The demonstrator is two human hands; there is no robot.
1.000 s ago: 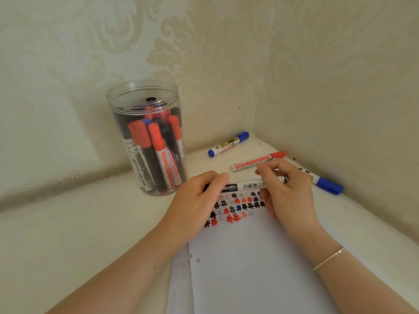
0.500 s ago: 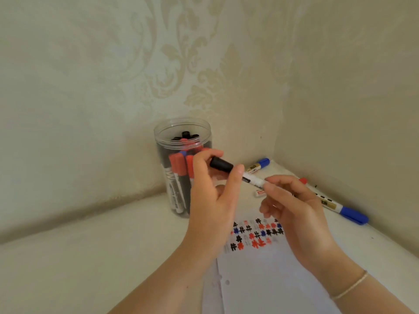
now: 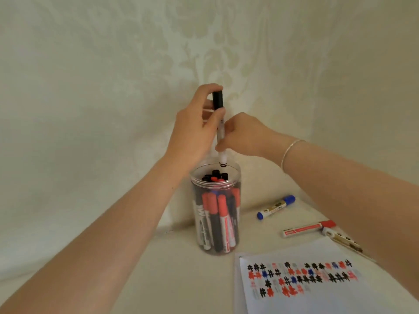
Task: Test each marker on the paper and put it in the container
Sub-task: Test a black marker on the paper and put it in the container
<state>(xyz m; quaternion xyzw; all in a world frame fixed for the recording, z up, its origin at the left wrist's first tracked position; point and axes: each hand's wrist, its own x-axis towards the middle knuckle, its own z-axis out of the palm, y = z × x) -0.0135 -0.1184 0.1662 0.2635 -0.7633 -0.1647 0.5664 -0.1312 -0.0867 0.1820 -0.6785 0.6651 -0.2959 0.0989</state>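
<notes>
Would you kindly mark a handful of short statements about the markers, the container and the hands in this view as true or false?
1. Both hands hold the black-capped marker upright over the container. True.
2. The container is empty. False: it holds many red and black markers.
3. A blue-capped marker lies on the table. True.
4. The paper is blank. False: it bears black, red and blue test marks.
5. The left hand rests flat on the paper. False: it grips the marker's cap end, while the right hand pinches the barrel.

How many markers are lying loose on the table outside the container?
3: a blue marker right of the container, a red marker nearer the paper, and a third marker mostly hidden behind the right forearm. Others could be hidden there.
</notes>
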